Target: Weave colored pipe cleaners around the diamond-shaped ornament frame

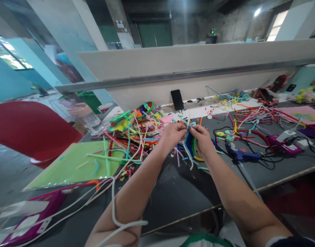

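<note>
The blue piece (189, 142) sits between the two hands, its long axis running from the far fingertips down toward the near edge of the table (173, 199). It lies closer to the right hand (202, 139), whose thumb and finger pinch its far end. The left hand (174, 135) meets it there, fingertips seemingly clamped on the pale stem (187, 152) along the piece's left side; exact contact is too small to tell.
</note>
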